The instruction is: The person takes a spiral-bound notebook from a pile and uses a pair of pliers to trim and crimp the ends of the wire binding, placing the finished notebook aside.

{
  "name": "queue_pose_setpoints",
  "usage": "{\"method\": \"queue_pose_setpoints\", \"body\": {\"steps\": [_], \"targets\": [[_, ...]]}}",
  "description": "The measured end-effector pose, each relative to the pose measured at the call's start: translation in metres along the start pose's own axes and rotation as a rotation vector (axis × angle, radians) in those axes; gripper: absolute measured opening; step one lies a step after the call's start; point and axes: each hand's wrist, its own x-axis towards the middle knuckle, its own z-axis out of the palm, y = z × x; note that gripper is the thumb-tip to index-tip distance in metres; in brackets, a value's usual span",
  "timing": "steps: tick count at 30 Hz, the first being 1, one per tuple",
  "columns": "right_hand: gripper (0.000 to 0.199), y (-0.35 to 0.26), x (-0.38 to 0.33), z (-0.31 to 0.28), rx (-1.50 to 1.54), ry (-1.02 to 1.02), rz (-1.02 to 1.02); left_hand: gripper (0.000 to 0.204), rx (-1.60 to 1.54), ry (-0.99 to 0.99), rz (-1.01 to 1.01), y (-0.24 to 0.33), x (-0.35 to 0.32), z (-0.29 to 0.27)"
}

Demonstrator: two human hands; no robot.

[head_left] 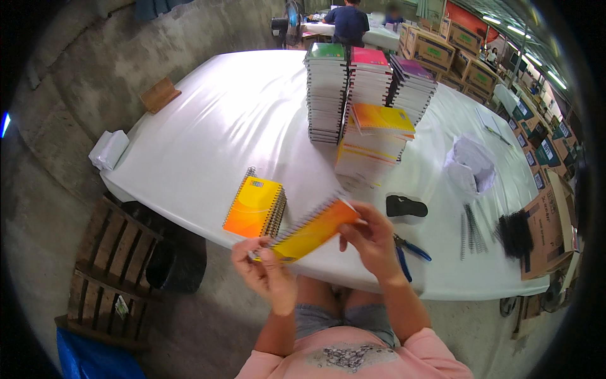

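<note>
A yellow and orange spiral notebook [310,235] is tilted above the table's near edge, slightly blurred. My left hand [265,268] grips its lower left corner between thumb and fingers. At the opposite end, my right hand [371,237] pinches its orange corner. The spiral binding runs along the notebook's upper edge. Just beyond my left hand lies a small stack of similar spiral notebooks [254,205]. Blue-handled pliers [411,250] rest on the table beside my right wrist, with a black flat object [406,206] farther off.
Tall notebook piles [327,95] stand at the far side of the white-covered table [208,126]. Loose black spiral coils [470,234] and a cardboard box [546,230] sit at the right, near a crumpled white bag [470,165]. A black bin [177,268] stands on the floor at left.
</note>
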Motion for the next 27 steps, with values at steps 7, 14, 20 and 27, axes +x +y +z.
{"method": "queue_pose_setpoints", "body": {"steps": [7, 14, 20, 27], "targets": [[0.042, 0.041, 0.104, 0.058, -0.412, -0.092, -0.186, 0.018, 0.855, -0.125, 0.151, -0.013, 0.084, -0.041], [0.035, 0.092, 0.109, 0.065, -0.811, -0.092, -0.147, 0.021, 0.936, -0.188, 0.085, -0.07, 0.082, -0.084], [0.033, 0.116, 0.114, 0.073, -0.354, 0.037, -0.144, 0.026, 0.164, -0.023, -0.351, -0.08, 0.064, -0.059], [0.033, 0.124, 0.104, 0.089, -0.382, 0.014, -0.048, 0.026, 0.01, 0.026, -0.276, -0.091, 0.055, -0.048]]}}
